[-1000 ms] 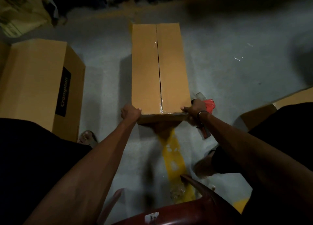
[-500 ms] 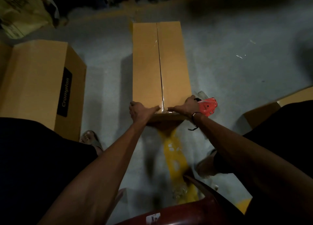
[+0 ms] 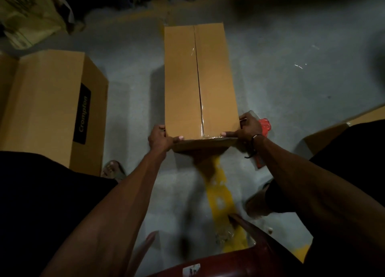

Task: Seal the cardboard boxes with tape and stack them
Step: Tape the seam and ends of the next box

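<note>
Gripping the taped cardboard box at its near corners, left hand and right hand should lift evenly, keeping it level.

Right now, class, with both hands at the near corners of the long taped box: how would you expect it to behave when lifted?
The long box probably stays stiff, since clear tape covers its centre seam. Being long and gripped only at the near end by the left hand and right hand, its far end may sag or swing. Its weight cannot be judged.
</note>
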